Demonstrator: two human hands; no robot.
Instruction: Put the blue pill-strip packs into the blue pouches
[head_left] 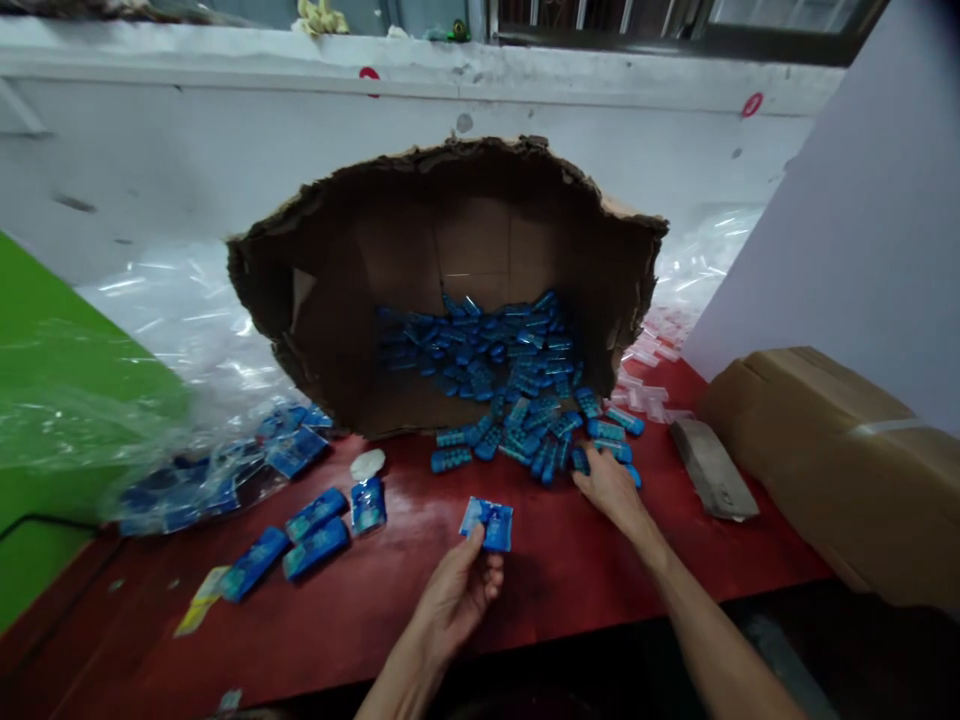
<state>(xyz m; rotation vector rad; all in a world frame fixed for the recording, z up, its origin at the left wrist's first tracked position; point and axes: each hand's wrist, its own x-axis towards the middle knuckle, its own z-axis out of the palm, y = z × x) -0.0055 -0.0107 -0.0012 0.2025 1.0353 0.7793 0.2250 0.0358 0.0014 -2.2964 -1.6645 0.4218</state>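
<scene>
My left hand (463,588) holds a small blue printed packet (495,524) between thumb and fingers, above the red table. My right hand (609,486) is at the right front edge of a heap of small blue cases (536,425). Its fingers close around one blue case (580,460), partly hidden by the hand. The heap spills out of a large cardboard box (472,235) lying on its side with a ragged rim. Left of my left hand lie several filled blue packets (316,548) on the table.
Clear plastic bags (195,340) with more blue packets (296,452) stand at the left. Pale pink pieces (649,398) lie right of the box, near a grey-brown block (712,468) and a closed carton (840,460). A white round piece (367,464) and a yellow strip (201,602) rest at the left.
</scene>
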